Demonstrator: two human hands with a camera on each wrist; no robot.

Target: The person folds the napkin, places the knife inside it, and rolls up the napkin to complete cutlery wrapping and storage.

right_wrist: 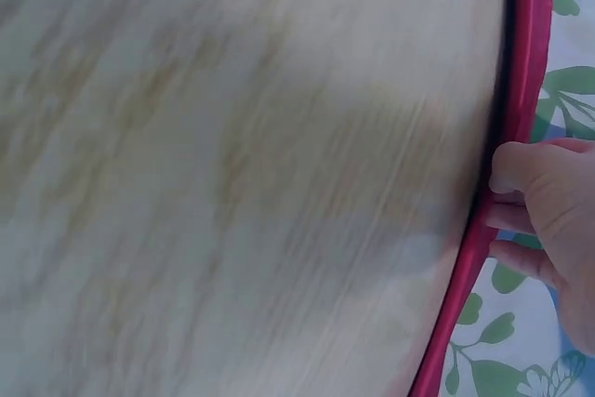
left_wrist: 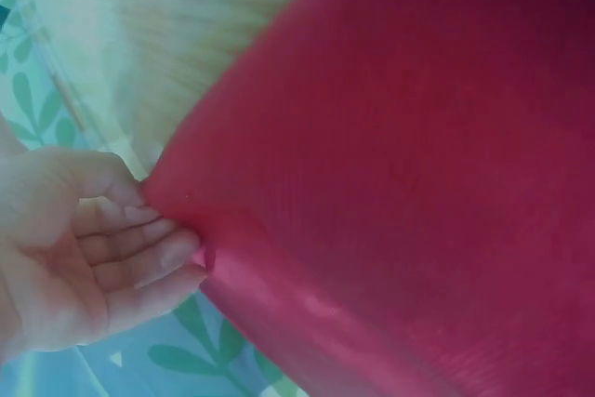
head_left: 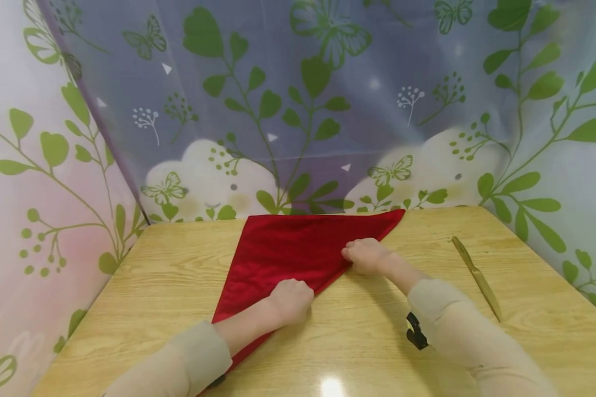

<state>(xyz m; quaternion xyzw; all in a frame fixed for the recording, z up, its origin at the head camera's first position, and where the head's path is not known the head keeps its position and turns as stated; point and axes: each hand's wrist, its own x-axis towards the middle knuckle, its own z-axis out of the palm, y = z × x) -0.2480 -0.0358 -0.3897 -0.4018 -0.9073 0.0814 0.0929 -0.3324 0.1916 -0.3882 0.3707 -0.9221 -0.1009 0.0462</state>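
A red cloth napkin (head_left: 288, 248) lies on the wooden table, folded so that a long diagonal edge faces me. Along that edge, my left hand (head_left: 292, 301) grips the lower part. Higher up, toward the pointed far-right corner, my right hand (head_left: 366, 255) pinches the same edge. Seen from the left wrist, thumb and fingertips (left_wrist: 186, 246) close on the red fabric (left_wrist: 390, 155). In the right wrist view the edge (right_wrist: 474, 239) runs as a narrow band between the right thumb and fingers. My left forearm covers the napkin's near end.
A gold table knife (head_left: 477, 273) lies on the right side of the wooden table (head_left: 169, 275). Patterned curtains (head_left: 328, 110) with leaves and butterflies stand behind the table and on both sides. A black device (head_left: 417, 331) shows under the right sleeve.
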